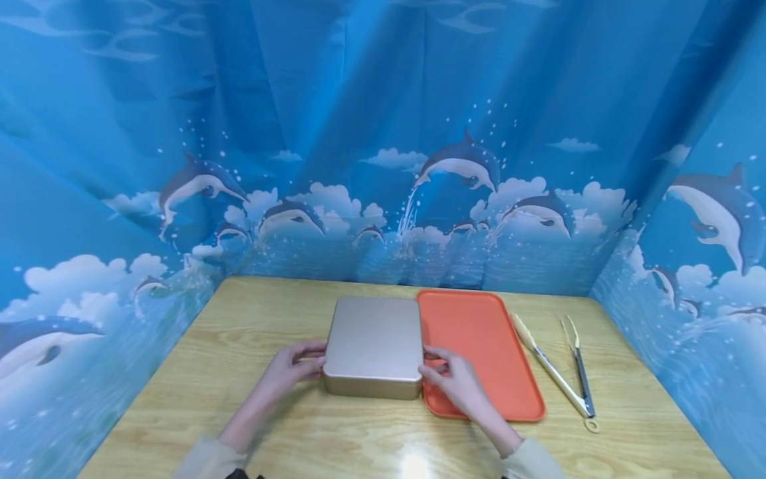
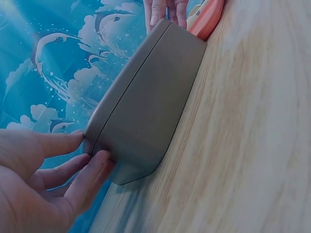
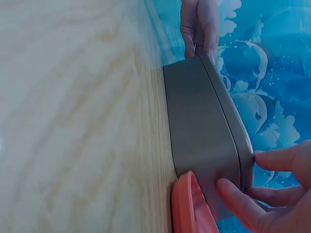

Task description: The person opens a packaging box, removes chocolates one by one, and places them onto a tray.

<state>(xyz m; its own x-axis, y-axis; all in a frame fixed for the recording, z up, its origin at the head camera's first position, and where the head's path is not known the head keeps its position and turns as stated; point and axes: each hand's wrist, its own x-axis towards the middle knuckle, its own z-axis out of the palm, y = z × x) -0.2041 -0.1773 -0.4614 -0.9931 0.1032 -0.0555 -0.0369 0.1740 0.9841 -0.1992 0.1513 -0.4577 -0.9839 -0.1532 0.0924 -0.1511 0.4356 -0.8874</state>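
One gold tin box [image 1: 374, 346] sits on the counter [image 1: 239, 412], its lid still closed. The left hand [image 1: 293, 366] and the right hand [image 1: 450, 378] pinch the box at its two short sides with fingertips on the lid seam. I judge the lid is not lifted yet. Touching the box on its right lies one orange tray [image 1: 485, 359], and further right of the box one pair of tongs [image 1: 562, 372].

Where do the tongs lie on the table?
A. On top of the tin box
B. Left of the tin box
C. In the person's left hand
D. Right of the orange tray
D: the tongs lie on the table, right of the orange tray, untouched.
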